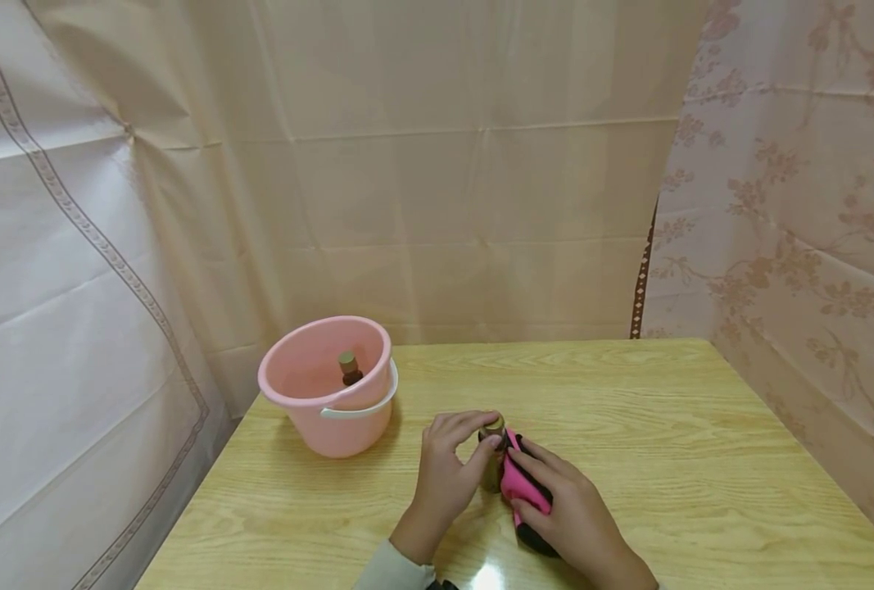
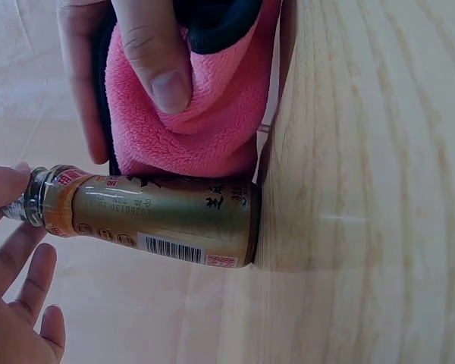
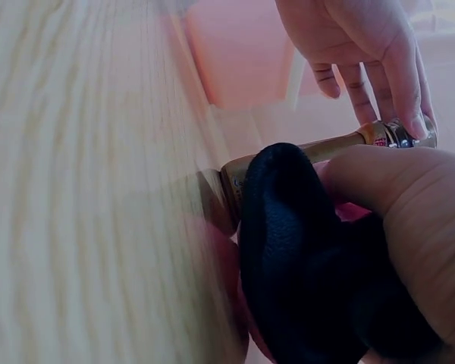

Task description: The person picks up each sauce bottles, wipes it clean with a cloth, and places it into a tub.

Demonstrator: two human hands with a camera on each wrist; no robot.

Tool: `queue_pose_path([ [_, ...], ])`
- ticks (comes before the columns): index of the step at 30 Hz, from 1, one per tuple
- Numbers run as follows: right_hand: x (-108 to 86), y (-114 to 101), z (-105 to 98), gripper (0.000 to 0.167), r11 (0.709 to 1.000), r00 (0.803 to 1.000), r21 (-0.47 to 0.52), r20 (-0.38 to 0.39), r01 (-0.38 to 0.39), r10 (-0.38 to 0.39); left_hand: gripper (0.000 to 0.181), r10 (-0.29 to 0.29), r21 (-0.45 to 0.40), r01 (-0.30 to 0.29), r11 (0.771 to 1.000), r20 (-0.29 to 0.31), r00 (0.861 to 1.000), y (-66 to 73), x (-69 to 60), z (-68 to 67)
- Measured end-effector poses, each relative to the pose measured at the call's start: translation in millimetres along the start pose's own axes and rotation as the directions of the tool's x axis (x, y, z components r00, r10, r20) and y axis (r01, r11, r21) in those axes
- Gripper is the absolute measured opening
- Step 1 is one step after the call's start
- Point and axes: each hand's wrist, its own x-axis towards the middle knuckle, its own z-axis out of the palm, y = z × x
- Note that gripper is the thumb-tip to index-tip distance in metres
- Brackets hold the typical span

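A small glass bottle (image 2: 159,220) with a gold label, a barcode and a metallic cap stands upright on the table. My left hand (image 1: 442,467) pinches it at the cap and neck between thumb and fingers, while the other fingers spread loosely, as the left wrist view shows. In my right hand (image 1: 575,510) is a folded cloth (image 2: 189,121), fluffy pink on one side and black on the other. The thumb presses into the pink pile, and the cloth lies against the bottle's side. Part of the label is hidden behind it.
A pink bucket (image 1: 341,432) with a pale handle (image 1: 363,411) stands at the table's left. Inside it, another capped dark bottle (image 1: 348,367) shows above the rim. The wooden table (image 1: 672,459) reaches back to a beige curtain (image 1: 451,188), with patterned cloth hanging on both sides.
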Motion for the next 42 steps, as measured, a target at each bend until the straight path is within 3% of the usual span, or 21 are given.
queue_pose_path([
  [12, 2.4, -2.9, -2.9, 0.070, 0.996, 0.997, 0.086, -0.077, -0.019, 0.025, 0.028, -0.016, -0.008, 0.016, 1.000, 0.013, 1.000, -0.5, -0.1, 0.0],
  [18, 3.4, -3.5, -4.7, 0.067, 0.986, 0.988, 0.163, -0.157, 0.025, 0.001, 0.028, 0.001, -0.003, -0.001, 1.000, 0.000, 1.000, 0.0, 0.1, -0.5],
  [24, 5.0, -3.5, -5.6, 0.061, 0.974, 0.967, 0.214, -0.253, 0.080, -0.024, 0.027, -0.028, -0.011, 0.028, 1.000, 0.017, 0.999, -1.4, -0.3, -0.2],
  [29, 5.5, -5.1, -7.2, 0.061, 0.960, 0.944, 0.247, -0.328, 0.131, -0.044, 0.027, -0.016, -0.008, 0.016, 1.000, 0.013, 1.000, -3.1, -0.9, 0.8],
  [36, 5.7, -5.8, -6.1, 0.062, 0.947, 0.960, 0.302, -0.280, 0.110, -0.022, 0.028, 0.013, -0.013, -0.013, 1.000, 0.001, 1.000, -3.5, -0.1, 1.3],
  [42, 4.4, -2.4, -4.7, 0.061, 0.953, 0.978, 0.296, -0.207, 0.063, -0.001, 0.029, 0.025, -0.019, -0.025, 1.000, -0.009, 1.000, -4.8, -1.1, 2.5],
])
